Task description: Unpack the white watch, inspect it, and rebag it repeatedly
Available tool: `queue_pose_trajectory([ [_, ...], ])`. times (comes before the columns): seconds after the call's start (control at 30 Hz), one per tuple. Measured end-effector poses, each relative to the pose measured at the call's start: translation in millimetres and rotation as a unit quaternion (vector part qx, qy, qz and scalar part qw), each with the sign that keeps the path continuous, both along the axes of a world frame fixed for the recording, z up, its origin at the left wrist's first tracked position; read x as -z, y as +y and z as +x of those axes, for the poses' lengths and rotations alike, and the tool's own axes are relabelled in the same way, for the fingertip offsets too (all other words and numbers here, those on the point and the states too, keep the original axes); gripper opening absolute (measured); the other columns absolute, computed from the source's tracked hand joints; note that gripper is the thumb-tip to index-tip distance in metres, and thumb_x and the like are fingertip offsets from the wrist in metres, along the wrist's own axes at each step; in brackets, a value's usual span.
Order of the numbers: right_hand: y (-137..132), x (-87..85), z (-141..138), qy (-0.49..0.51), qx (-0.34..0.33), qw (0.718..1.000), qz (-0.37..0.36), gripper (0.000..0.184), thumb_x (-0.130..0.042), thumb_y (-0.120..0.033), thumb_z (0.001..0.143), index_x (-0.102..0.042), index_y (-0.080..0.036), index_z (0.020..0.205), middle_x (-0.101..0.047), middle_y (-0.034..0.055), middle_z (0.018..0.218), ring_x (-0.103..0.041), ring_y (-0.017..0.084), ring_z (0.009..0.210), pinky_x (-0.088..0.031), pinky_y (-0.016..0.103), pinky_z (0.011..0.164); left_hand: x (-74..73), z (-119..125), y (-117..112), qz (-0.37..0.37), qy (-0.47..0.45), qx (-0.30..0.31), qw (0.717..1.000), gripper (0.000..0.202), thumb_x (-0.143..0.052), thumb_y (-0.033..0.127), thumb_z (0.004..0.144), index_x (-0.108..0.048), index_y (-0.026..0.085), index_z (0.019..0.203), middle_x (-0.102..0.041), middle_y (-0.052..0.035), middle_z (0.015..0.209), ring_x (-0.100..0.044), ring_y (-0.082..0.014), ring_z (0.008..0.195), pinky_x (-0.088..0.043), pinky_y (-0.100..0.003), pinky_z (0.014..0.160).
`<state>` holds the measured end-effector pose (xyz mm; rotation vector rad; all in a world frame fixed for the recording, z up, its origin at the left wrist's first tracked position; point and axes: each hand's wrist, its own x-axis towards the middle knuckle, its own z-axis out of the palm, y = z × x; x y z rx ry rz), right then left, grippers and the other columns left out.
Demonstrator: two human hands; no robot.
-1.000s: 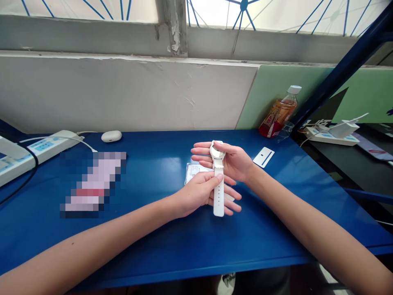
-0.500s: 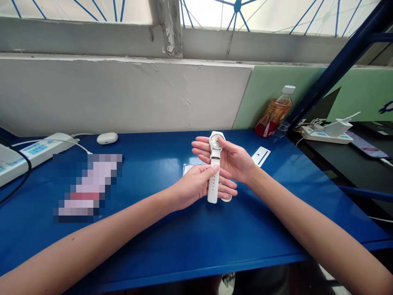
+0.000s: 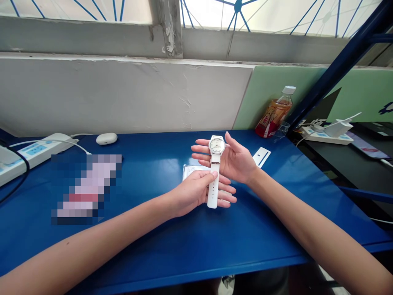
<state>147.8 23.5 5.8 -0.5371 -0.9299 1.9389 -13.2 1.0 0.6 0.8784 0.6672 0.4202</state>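
Note:
A white wristwatch (image 3: 217, 146) with a pale dial is held above the table, its long punched strap hanging toward me. My left hand (image 3: 198, 184) grips this strap between thumb and fingers, the thumb on top and the other fingers stretched out behind. My right hand (image 3: 236, 159) is open, palm up, with its fingers passing behind the watch head and its thumb raised clear of the dial. Whether the right fingers touch the back of the watch is hidden. Partly behind my left hand lies a clear packet with a printed label (image 3: 189, 170).
On the blue table (image 3: 172, 254) stand a white power strip (image 3: 39, 153), a white earbud case (image 3: 107, 139) and a pixelated phone-shaped item (image 3: 89, 184) at left. A drink bottle (image 3: 274, 114) and a white card (image 3: 262, 157) are at right, near a blue metal post.
My right thumb has lifted off the watch dial, so the whole face shows. The watch has shifted slightly toward me, with the left hand still on its strap.

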Motion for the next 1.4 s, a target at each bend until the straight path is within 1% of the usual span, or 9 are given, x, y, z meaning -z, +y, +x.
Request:
queue_pose_trajectory([
  [0.2,-1.9,-3.0,1.9,-0.014,-0.006,1.000,0.016,0.075,-0.017,-0.065,0.098,-0.061,-0.011,0.124,-0.059,0.0176,0.141,-0.060,0.026,0.126,-0.041,0.044,0.112,-0.4,0.6,0.3,-0.007,-0.005,0.006,1.000,0.035,-0.041,0.024,0.104,-0.069,0.003,0.100,-0.074,-0.0215,0.097,-0.075,-0.0250,0.084,-0.060,-0.038,0.077],
  [0.37,-2.0,-3.5,2.7,-0.015,-0.009,1.000,0.017,0.078,-0.019,-0.070,0.095,-0.060,-0.011,0.126,-0.061,0.0179,0.139,-0.061,0.027,0.125,-0.041,0.046,0.111,1.2,-0.8,0.3,-0.009,-0.032,0.022,0.999,0.031,-0.047,0.028,0.102,-0.068,0.006,0.100,-0.074,-0.0197,0.097,-0.075,-0.0255,0.084,-0.060,-0.039,0.077],
  [0.5,-2.4,-3.5,2.4,-0.005,-0.012,1.000,0.015,0.080,-0.018,-0.071,0.095,-0.060,-0.011,0.126,-0.064,0.0185,0.135,-0.061,0.027,0.124,-0.041,0.046,0.110,-0.2,-1.0,0.0,-0.010,-0.040,0.027,0.999,0.030,-0.049,0.029,0.102,-0.067,0.006,0.098,-0.074,-0.0193,0.093,-0.075,-0.0256,0.082,-0.060,-0.037,0.074],
  [0.63,-3.2,-3.9,1.6,0.008,-0.013,1.000,0.007,0.080,-0.016,-0.071,0.095,-0.058,-0.011,0.128,-0.063,0.0180,0.135,-0.062,0.028,0.123,-0.041,0.047,0.110,-0.5,-0.6,-0.1,-0.014,-0.033,0.024,0.999,0.031,-0.043,0.025,0.103,-0.067,0.005,0.098,-0.074,-0.0195,0.093,-0.075,-0.0253,0.081,-0.060,-0.037,0.073],
  [0.8,-3.7,-5.5,1.0,-0.010,-0.007,1.000,0.008,0.080,-0.019,-0.072,0.094,-0.059,-0.012,0.127,-0.062,0.0184,0.137,-0.061,0.028,0.124,-0.041,0.049,0.110,-1.6,-1.4,-1.9,-0.010,-0.046,0.032,0.998,0.030,-0.047,0.028,0.102,-0.067,0.006,0.099,-0.073,-0.0195,0.094,-0.075,-0.0262,0.082,-0.060,-0.038,0.074],
  [0.97,-4.7,-8.3,1.6,0.003,-0.014,1.000,0.018,0.084,-0.016,-0.073,0.094,-0.062,-0.010,0.124,-0.062,0.0177,0.137,-0.059,0.028,0.127,-0.039,0.046,0.112,-4.3,-1.4,-3.2,-0.008,-0.072,0.046,0.996,0.031,-0.044,0.027,0.103,-0.067,0.006,0.100,-0.074,-0.0187,0.094,-0.075,-0.0263,0.083,-0.060,-0.038,0.076],
  [1.2,-5.1,-9.2,3.2,0.041,-0.014,0.999,0.003,0.084,-0.014,-0.067,0.098,-0.058,-0.002,0.129,-0.060,0.0227,0.138,-0.060,0.028,0.125,-0.039,0.042,0.112,-1.3,0.0,0.1,-0.010,-0.033,0.026,0.999,0.034,-0.041,0.024,0.104,-0.067,0.004,0.099,-0.074,-0.0204,0.093,-0.075,-0.0261,0.082,-0.060,-0.038,0.077],
  [1.3,-5.1,-9.4,3.0,0.046,-0.010,0.999,0.002,0.080,-0.014,-0.062,0.100,-0.059,-0.002,0.127,-0.063,0.0224,0.134,-0.062,0.027,0.123,-0.039,0.042,0.113,-1.0,-0.3,0.8,-0.015,-0.031,0.022,0.999,0.035,-0.040,0.025,0.104,-0.068,0.004,0.101,-0.074,-0.0217,0.096,-0.075,-0.0262,0.085,-0.058,-0.040,0.083],
  [1.4,-5.6,-10.2,2.3,0.049,-0.006,0.999,-0.003,0.078,-0.011,-0.059,0.101,-0.060,-0.002,0.124,-0.066,0.0209,0.131,-0.063,0.026,0.121,-0.040,0.041,0.112,-2.3,-1.7,1.1,-0.019,-0.060,0.043,0.997,0.036,-0.040,0.025,0.104,-0.069,0.004,0.104,-0.074,-0.0224,0.102,-0.074,-0.0271,0.093,-0.055,-0.042,0.091],
])
